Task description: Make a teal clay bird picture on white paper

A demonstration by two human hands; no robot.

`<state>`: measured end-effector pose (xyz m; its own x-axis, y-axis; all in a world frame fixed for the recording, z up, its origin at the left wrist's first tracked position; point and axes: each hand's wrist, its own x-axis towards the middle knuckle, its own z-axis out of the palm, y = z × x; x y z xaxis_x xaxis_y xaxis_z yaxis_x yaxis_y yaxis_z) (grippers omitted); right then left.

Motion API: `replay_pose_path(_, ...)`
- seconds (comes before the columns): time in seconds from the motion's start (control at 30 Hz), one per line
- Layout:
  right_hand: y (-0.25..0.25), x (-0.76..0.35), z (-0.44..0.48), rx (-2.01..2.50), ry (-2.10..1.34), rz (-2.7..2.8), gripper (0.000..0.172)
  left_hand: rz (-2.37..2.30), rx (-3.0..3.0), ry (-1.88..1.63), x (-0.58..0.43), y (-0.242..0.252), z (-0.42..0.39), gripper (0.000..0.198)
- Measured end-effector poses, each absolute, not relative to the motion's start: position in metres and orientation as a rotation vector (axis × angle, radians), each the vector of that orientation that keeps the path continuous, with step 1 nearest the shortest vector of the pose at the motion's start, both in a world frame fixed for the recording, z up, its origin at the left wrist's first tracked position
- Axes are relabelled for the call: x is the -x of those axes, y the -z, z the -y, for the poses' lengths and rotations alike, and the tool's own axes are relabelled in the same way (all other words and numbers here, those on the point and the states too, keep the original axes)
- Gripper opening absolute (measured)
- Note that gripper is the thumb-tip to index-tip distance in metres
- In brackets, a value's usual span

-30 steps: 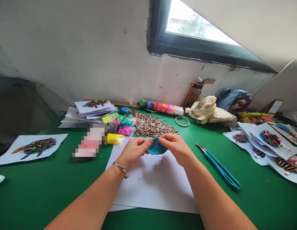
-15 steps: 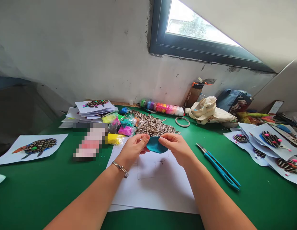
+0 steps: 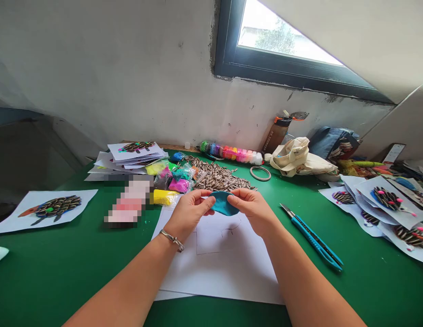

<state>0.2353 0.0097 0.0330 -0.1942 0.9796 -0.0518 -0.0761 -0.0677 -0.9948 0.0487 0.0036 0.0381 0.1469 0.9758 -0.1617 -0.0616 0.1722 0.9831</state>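
Teal clay disc point(image 3: 225, 204) (looks like modelling clay, pressed flat) is up in both hands, over the far part of the white sheet point(image 3: 218, 274). Long axis runs left-right across the view, close to level, right end dipping slightly. Broad face towards the camera, lower edge rounded; fingers cover both ends, so no pointed tip to report.

Left hand point(image 3: 189, 211): thumb and fingers pinching the disc's left end. Right hand point(image 3: 254, 211): same pinch on the right end. Sheet below carries thin drawn lines, partly shadowed.

Containers: clear packets sit beyond the left hand, yellow packet point(image 3: 163, 197) nearest, magenta packet point(image 3: 179, 185) behind it, each with a lump of that colour inside. Long clear pack point(image 3: 231, 153) lies along the wall, filled with a row of coloured lumps, green at the left end through to white at the right. Brown bottle point(image 3: 275, 136) leans by the wall; can't tell what's in it. Cream cloth bag point(image 3: 289, 156) is slumped next to it, contents hidden.

Loose striped seeds point(image 3: 221, 177) are heaped just past the hands. Blue cutter point(image 3: 315, 238) lies right of the sheet, blade end pointing away and left.
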Motion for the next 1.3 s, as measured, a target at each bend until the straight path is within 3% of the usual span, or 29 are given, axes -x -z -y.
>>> replay_pose_path(0.27,-0.033,-0.236,-0.009,1.090,-1.445,1.265,0.036,-1.115,-1.073,-0.942,-0.047,-0.037,-0.002,0.068)
replay_pose_path(0.43,-0.033,-0.237,-0.007,1.034,-1.524,1.267,0.031,-1.158,-1.061,-0.963,-0.048,-0.038,-0.002,0.050)
replay_pose_path(0.53,-0.032,-0.235,-0.006,1.055,-1.591,1.193,0.039,-1.174,-1.062,-1.009,-0.048,-0.037,-0.003,0.040)
replay_pose_path(0.7,-0.030,-0.231,-0.004,1.040,-1.742,1.106,0.046,-1.186,-1.046,-1.103,-0.047,-0.037,-0.005,0.043)
replay_pose_path(0.97,-0.035,-0.227,-0.003,0.994,-1.601,1.217,0.041,-1.095,-1.101,-0.952,-0.049,-0.040,0.000,0.054)
replay_pose_path(1.2,-0.034,-0.228,-0.002,1.086,-1.652,1.163,0.064,-1.110,-1.060,-1.027,-0.051,-0.041,0.000,0.049)
replay_pose_path(1.3,-0.033,-0.226,-0.002,1.078,-1.669,1.176,0.066,-1.100,-1.068,-1.014,-0.051,-0.041,0.000,0.049)
